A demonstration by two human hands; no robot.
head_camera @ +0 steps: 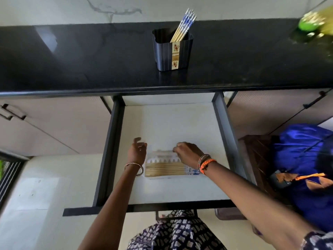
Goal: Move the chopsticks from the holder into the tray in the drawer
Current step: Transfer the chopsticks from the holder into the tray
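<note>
A dark ribbed holder [172,49] stands on the black counter [90,56] with several blue-and-white topped chopsticks [183,24] leaning in it. Below, the drawer [169,123] is pulled out. A clear tray [167,166] lies in it, with several chopsticks [165,169] laid flat side by side. My left hand [137,150] hovers at the tray's left edge, fingers apart and empty. My right hand [188,154] rests over the tray's right part, fingers curled down at its top edge; whether it pinches a chopstick is hidden.
A blue cloth bundle [304,159] sits on a dark wooden stand [255,156] right of the drawer. A yellow-green bottle [315,22] stands at the counter's far right. Cabinet doors with black handles [12,112] flank the drawer.
</note>
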